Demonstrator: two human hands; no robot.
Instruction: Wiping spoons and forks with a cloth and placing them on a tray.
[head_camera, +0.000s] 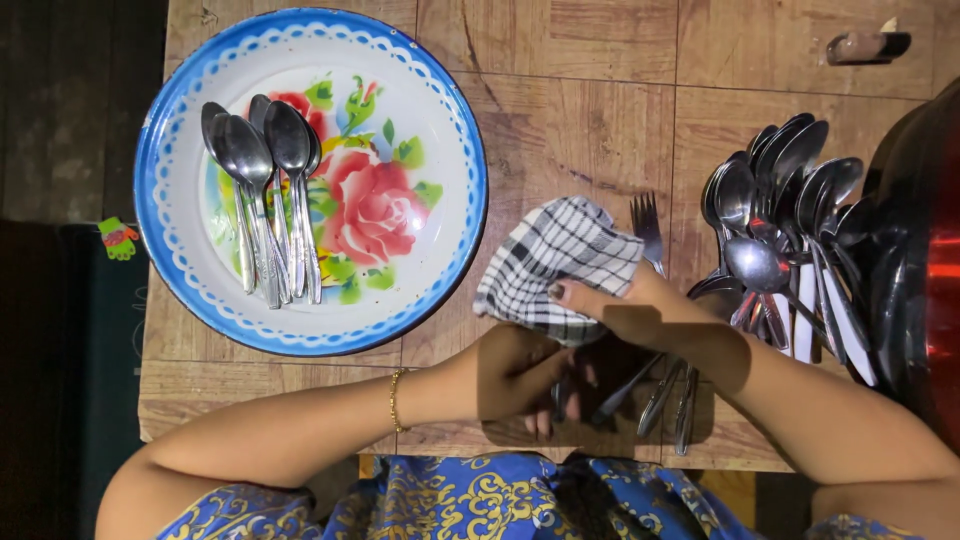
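Nearest the camera: blue garment with yellow scroll print at the bottom edge. Just above it, the left hand, a thin gold bracelet at the wrist, has its fingers curled shut around the lower end of a steel utensil handle; which piece it is cannot be told, shadow hides it. The right hand presses a black-and-white checked cloth down over the upper part of that piece, fingers closed on the fabric, seemingly so one hand steadies while the other rubs.

Beside the right wrist, several steel fork handles lie loose on the worn wooden counter; fork tines show past the cloth.

Right: a heap of unsorted steel spoons fanned against a dark red-and-black vessel.

Left: a round white enamel tray with blue rim and pink rose print holds a neat bundle of spoons, bowls aligned, kept apart from the heap.

Far right corner: small brown object, unclear. No labels or signs visible.
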